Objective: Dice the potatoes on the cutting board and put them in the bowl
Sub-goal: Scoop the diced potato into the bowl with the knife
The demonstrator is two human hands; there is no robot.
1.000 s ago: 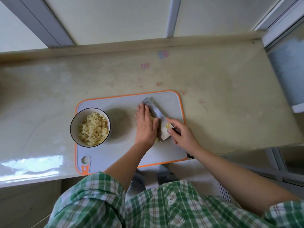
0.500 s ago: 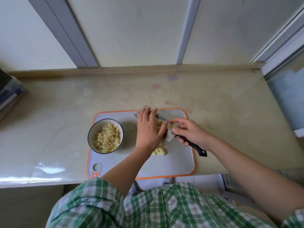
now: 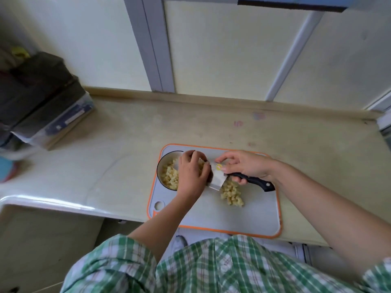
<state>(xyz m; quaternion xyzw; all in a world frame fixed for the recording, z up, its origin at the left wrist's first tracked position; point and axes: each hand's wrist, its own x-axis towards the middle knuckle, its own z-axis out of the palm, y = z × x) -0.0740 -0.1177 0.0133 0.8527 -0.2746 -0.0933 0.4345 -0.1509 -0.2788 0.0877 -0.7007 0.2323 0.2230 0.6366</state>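
A grey cutting board [image 3: 249, 216] with an orange rim lies on the counter. At its left end stands a white bowl [image 3: 160, 168] holding diced potato [image 3: 168, 176]. My right hand [image 3: 247, 166] grips the black handle of a cleaver [image 3: 218, 176], whose blade is tilted over the bowl's right edge. My left hand [image 3: 191, 173] is cupped against the blade's left side above the bowl, fingers curled; what lies under it is hidden. A small heap of diced potato [image 3: 232, 193] remains on the board, right of the blade.
The pale counter [image 3: 118, 149] ends at a rounded front edge on the left. A dark box on a clear plastic container [image 3: 42, 102] stands at the far left. The wall with grey strips runs behind. A green plaid shirt fills the bottom.
Both hands and the cleaver have moved left from the middle of the board to over the bowl. A heap of dice stays behind on the board. The camera has tilted up and left.
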